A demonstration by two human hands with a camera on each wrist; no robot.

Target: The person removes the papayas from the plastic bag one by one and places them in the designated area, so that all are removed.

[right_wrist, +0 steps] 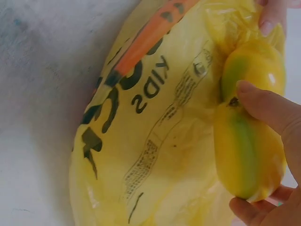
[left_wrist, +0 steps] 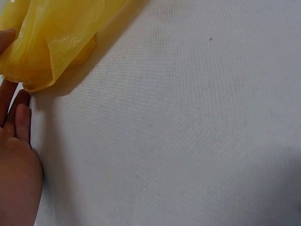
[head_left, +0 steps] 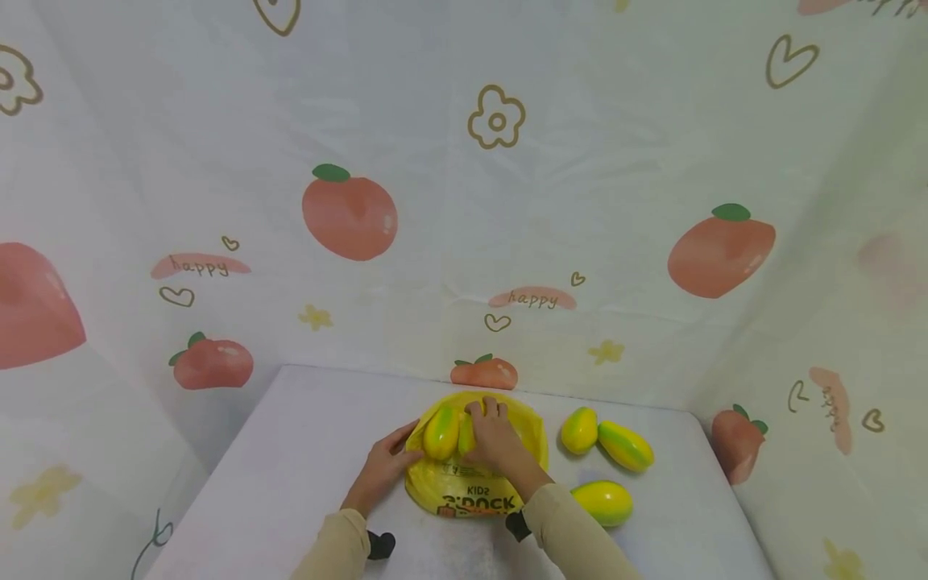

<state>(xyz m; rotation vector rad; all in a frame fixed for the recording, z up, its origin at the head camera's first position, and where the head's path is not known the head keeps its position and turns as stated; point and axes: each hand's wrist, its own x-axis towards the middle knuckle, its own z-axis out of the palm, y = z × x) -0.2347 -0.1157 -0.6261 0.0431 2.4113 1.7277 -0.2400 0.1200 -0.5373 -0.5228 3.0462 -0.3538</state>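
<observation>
Plenty of lane here, left of the left hand along the bench; right of the bag, three fruits clog the way, and cloth walls off the back.

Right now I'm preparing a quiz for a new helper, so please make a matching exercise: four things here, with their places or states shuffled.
1. Bare left hand
2. Bare right hand
3. Yellow plastic bag
4. Lone oval yellow-green fruit

A. gripping another oval yellow-green fruit
B. on the white table, beside the beige right sleeve
C. holding the bag's edge
D. bears the word KIDS

Pairs: 1-C, 2-A, 3-D, 4-B
</observation>
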